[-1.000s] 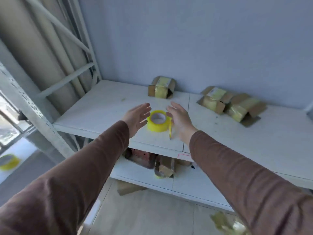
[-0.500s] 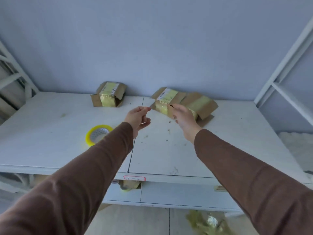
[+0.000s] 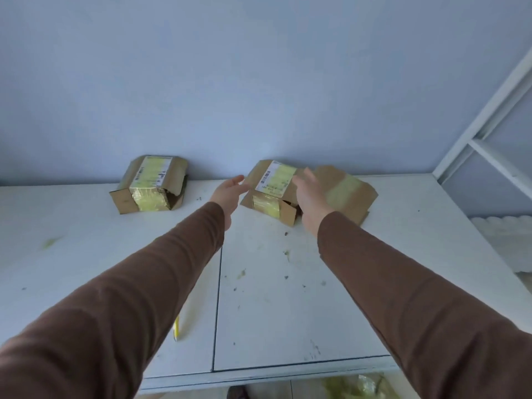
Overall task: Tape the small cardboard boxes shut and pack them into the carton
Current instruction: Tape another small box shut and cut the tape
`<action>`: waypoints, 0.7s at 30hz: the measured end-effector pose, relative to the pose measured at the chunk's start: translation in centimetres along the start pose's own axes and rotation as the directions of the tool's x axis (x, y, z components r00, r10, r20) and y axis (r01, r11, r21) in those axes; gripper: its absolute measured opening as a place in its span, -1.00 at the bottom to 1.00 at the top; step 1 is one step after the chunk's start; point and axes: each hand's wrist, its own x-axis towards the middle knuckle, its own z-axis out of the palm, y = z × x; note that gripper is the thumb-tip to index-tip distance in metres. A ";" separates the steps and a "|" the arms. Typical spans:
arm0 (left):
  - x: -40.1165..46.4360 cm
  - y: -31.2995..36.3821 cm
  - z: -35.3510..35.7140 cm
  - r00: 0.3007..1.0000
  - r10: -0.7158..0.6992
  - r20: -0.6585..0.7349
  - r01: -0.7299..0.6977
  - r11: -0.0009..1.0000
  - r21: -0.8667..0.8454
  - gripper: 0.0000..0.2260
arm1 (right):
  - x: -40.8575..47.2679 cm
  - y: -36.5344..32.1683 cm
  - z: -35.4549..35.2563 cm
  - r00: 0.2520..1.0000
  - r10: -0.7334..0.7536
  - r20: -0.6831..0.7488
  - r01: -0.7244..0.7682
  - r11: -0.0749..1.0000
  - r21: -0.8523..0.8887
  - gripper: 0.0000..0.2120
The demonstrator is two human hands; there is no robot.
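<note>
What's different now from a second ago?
Both hands left the tape roll and reached to the middle box: the left hand and right hand now flank it, fingers straight, no grip yet. The left box and right box stayed against the wall.

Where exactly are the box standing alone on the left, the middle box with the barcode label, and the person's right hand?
Left box [image 3: 149, 184]: head view, on its yellow-taped top.
Middle box [image 3: 275, 178]: head view, on its label.
Right hand [image 3: 312, 194]: head view, on the back of the hand.
</note>
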 end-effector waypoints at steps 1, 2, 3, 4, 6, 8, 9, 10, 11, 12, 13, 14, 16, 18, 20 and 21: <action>1.0 0.0 0.0 1.000 -0.018 -0.003 0.018 1.000 0.013 -0.49 | 0.5 -0.1 0.3 1.000 0.013 -0.007 -0.013 1.000 0.000 -0.60; 1.8 0.0 0.0 0.999 -0.038 -0.003 0.038 0.999 0.023 -0.43 | 0.8 -0.3 0.7 1.000 0.023 -0.012 -0.023 1.000 -0.001 -0.59; 2.7 -0.1 0.0 0.998 -0.058 -0.004 0.058 0.998 0.027 -0.38 | 1.2 -0.3 1.1 0.999 0.032 -0.015 -0.032 0.999 -0.001 -0.59; 3.4 -0.2 0.1 0.997 -0.077 0.003 0.076 0.997 0.021 -0.33 | 1.6 -0.3 1.5 0.999 0.036 -0.014 -0.036 0.999 0.004 -0.61; 4.8 -0.3 0.4 0.994 -0.105 0.023 0.105 0.994 -0.020 -0.28 | 2.5 -0.3 2.2 1.000 0.016 0.002 -0.016 1.000 -0.014 -0.68; 5.8 -0.4 0.5 0.991 -0.135 0.017 0.136 0.986 -0.099 -0.29 | 3.1 -0.2 2.7 1.000 0.003 0.009 -0.002 0.999 -0.038 -0.72; 6.2 -0.5 0.5 0.989 -0.147 0.004 0.146 0.979 -0.139 -0.33 | 3.5 -0.1 2.9 1.000 0.011 0.022 -0.010 0.999 -0.034 -0.68; 6.7 -0.6 0.3 0.989 -0.147 -0.015 0.143 0.978 -0.154 -0.36 | 3.9 0.1 3.0 0.999 0.015 0.030 -0.014 1.000 -0.021 -0.63; 6.9 -0.8 0.0 0.988 -0.146 -0.043 0.138 0.978 -0.155 -0.41 | 4.0 0.3 3.0 0.999 0.017 0.031 -0.017 1.000 -0.004 -0.59; 7.2 -1.2 -0.3 0.987 -0.147 -0.067 0.135 0.979 -0.154 -0.38 | 4.3 0.6 3.1 0.999 0.030 0.033 -0.031 0.999 0.022 -0.56; 7.4 -1.6 -0.7 0.984 -0.153 -0.095 0.138 0.979 -0.148 -0.36 | 4.8 1.0 3.2 0.998 0.054 0.043 -0.056 0.997 0.055 -0.52; 7.4 -2.0 -1.1 0.982 -0.147 -0.118 0.127 0.979 -0.158 -0.38 | 5.2 1.4 3.4 0.995 0.083 0.059 -0.087 0.993 0.078 -0.47; 6.8 -2.2 -1.5 0.985 -0.104 -0.139 0.079 0.981 -0.177 -0.57 | 5.6 2.2 3.8 0.989 0.113 0.095 -0.122 0.988 0.098 -0.38; 5.6 -2.1 -1.3 0.989 -0.050 -0.139 0.024 0.982 -0.189 -0.80 | 6.4 3.2 3.7 0.984 0.113 0.137 -0.130 0.985 0.117 -0.28; 4.4 -1.7 -0.4 0.984 0.013 -0.179 -0.050 0.977 -0.205 -0.93 | 6.2 3.1 2.8 0.982 0.119 0.144 -0.136 0.985 0.109 -0.31; 3.7 -1.4 0.2 0.975 0.053 -0.216 -0.100 0.972 -0.214 -0.95 | 6.1 3.0 2.1 0.982 0.124 0.144 -0.140 0.985 0.102 -0.34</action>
